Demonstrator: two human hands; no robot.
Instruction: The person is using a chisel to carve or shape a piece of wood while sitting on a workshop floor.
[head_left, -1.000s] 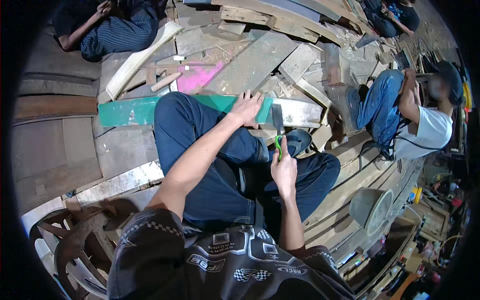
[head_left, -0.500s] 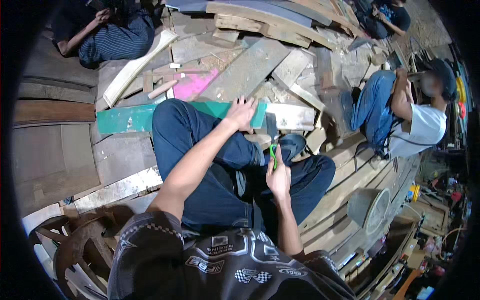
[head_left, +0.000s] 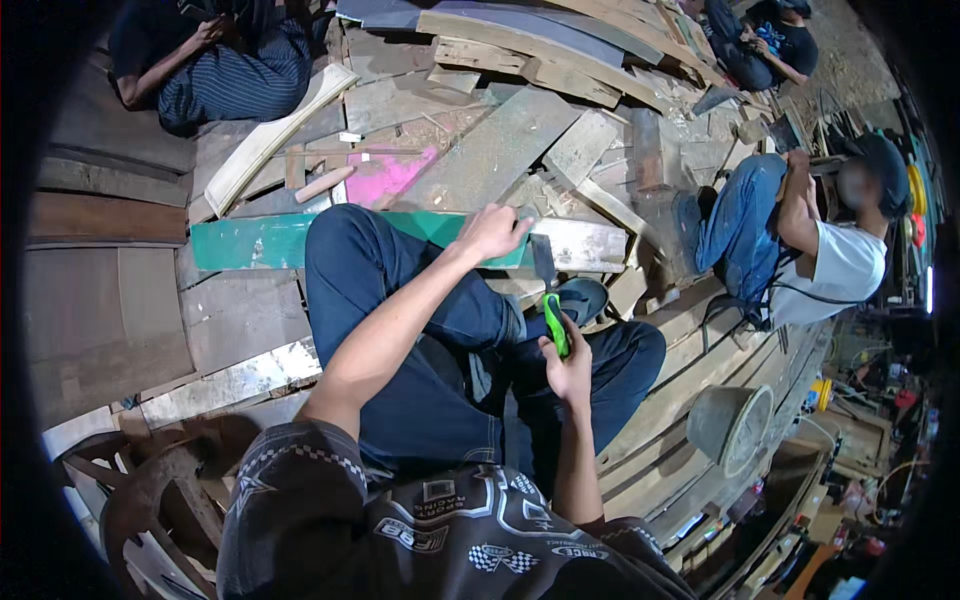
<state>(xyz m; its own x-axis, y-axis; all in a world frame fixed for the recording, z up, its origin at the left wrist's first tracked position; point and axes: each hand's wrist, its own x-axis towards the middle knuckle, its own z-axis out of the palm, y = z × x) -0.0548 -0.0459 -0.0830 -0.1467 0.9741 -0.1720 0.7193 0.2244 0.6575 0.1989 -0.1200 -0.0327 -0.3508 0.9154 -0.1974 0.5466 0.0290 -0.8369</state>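
In front of me lies a long plank (head_left: 250, 243), painted green over most of its length and bare whitish at its right end; my left knee covers part of it. My left hand (head_left: 492, 235) is over the plank near the edge of the green paint. Its fingers are pinched together at a small greyish bit whose kind I cannot make out. My right hand (head_left: 568, 365) holds a chisel (head_left: 555, 325) by its green and black handle, over my lap. The flat dark blade points away from me, its tip close to the plank's whitish end.
A wooden-handled tool (head_left: 325, 183) lies beyond the plank near a pink-painted board (head_left: 395, 175). Stacked planks (head_left: 520, 60) stand farther off. A person in a white shirt (head_left: 830, 260) sits at right, near a grey bucket (head_left: 732, 425). Two other people sit at the far left and far right.
My left hand has gone from lying spread on the plank to a raised pinch, slightly right. The chisel has dropped a little toward me and my right-hand grip has shifted on its handle.
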